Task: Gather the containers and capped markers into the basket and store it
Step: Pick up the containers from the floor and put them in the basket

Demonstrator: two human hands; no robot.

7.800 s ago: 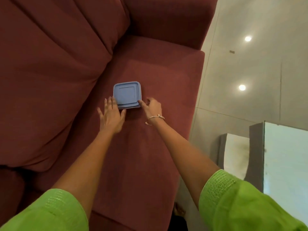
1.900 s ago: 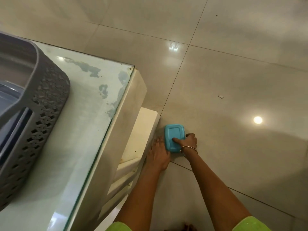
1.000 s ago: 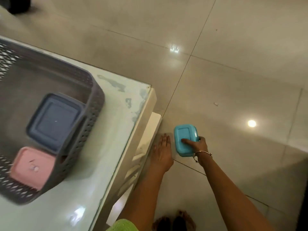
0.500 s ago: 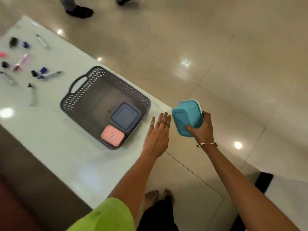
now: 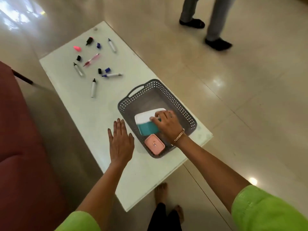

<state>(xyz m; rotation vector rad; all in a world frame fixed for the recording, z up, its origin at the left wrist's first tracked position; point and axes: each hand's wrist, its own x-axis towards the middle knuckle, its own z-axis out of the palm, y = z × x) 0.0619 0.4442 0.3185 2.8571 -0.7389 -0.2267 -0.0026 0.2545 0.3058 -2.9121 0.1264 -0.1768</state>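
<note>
A grey perforated basket [image 5: 181, 104] stands on the white glass table [image 5: 93, 117]. Inside it my right hand [image 5: 167, 125] grips a teal container [image 5: 147, 129], tilted so its white underside faces up. A small pink container [image 5: 154, 145] lies in the basket's near corner. The blue container seen earlier is hidden under the teal one. My left hand [image 5: 120, 141] hovers flat and open over the table, just left of the basket. Several markers [image 5: 93, 88] and loose caps [image 5: 77, 48] lie scattered at the table's far end.
A maroon sofa [image 5: 18, 147] runs along the left. Another person's legs and dark shoes [image 5: 217, 44] stand on the tiled floor beyond the table. My bare feet [image 5: 166, 205] are at the table's near edge.
My right hand lifted the teal container off the floor, carried it left over the table and lowered it into the basket. My left hand rose from the floor to beside the basket.
</note>
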